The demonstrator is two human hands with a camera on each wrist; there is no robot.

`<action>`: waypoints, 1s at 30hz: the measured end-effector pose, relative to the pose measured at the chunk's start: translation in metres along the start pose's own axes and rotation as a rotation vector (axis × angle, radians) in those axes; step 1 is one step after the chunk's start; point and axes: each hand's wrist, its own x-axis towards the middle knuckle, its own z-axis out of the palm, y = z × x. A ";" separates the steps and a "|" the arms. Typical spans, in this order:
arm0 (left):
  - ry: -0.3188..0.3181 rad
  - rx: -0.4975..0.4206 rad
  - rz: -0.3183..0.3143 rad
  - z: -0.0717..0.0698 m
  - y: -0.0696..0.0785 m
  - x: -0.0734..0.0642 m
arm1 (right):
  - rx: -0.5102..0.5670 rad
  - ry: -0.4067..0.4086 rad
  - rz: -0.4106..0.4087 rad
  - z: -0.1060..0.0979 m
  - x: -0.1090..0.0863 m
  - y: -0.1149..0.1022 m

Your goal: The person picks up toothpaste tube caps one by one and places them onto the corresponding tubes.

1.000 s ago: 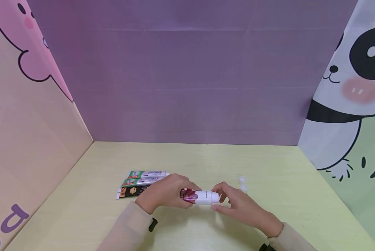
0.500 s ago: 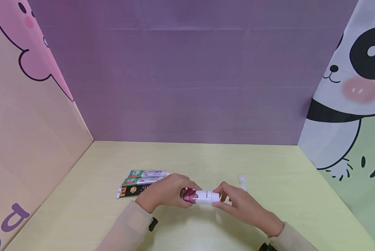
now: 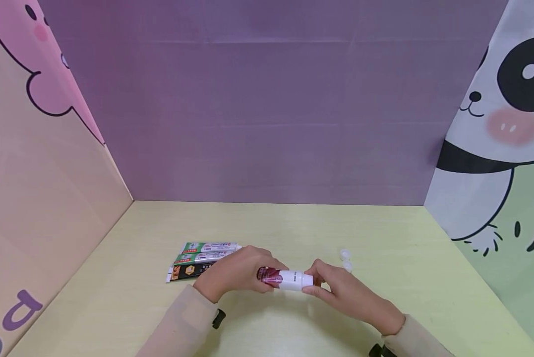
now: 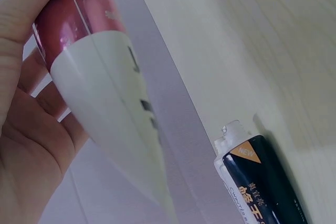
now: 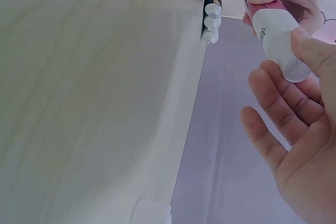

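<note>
A white and dark red toothpaste tube [image 3: 289, 280] lies level above the table, gripped near its red part by my left hand [image 3: 244, 271]. Its white cap [image 5: 295, 71] points to the right. Thumb and fingertips of my right hand [image 3: 344, 292] pinch this cap, while the other fingers spread loosely in the right wrist view. To the left, a black toothpaste tube [image 3: 188, 271] and two green and white tubes [image 3: 208, 247] lie side by side, partly hidden behind my left hand. The black tube's bare nozzle [image 4: 232, 130] shows in the left wrist view.
Two small white round caps [image 3: 345, 255] lie on the pale wooden table [image 3: 293, 223] beyond my right hand. A purple wall [image 3: 271, 109] rises at the back, with printed side walls at left and right.
My right hand's fingertips shift slightly at the cap and draw a little to the right. My left hand and the tube stay almost still; the other tubes do not move.
</note>
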 end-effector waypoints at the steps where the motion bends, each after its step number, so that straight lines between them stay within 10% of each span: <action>1: 0.002 0.001 0.000 0.000 0.000 0.000 | -0.003 -0.001 -0.003 0.000 0.000 0.000; 21: 0.010 -0.006 0.003 -0.006 0.003 0.001 | 0.227 0.037 0.119 0.007 0.000 0.002; 30: 0.057 -0.055 0.024 -0.006 0.001 -0.004 | 0.223 0.139 -0.021 0.006 -0.004 -0.004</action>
